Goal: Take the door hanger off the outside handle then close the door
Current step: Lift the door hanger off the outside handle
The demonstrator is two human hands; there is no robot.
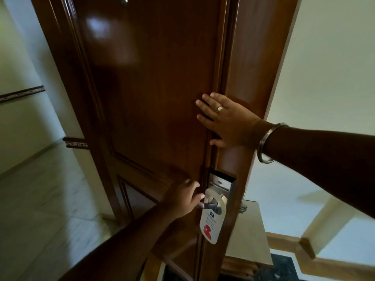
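Note:
A dark brown wooden door [154, 82] stands ajar in front of me. On its silver lever handle [210, 205] hangs a white door hanger [211, 222] with red print near its bottom. A metal lock plate [220, 182] sits just above the handle. My left hand [183, 199] grips the end of the lever, its fingers curled around it beside the hanger. My right hand [227, 120] lies flat with spread fingers on the door's edge, higher up; it wears a ring and a metal bangle.
A pale wall [324, 67] lies to the right of the door edge, with a wooden ledge [292, 242] and beige surface below. To the left runs a corridor with a light tiled floor [40, 199] and a dark wall trim [22, 94].

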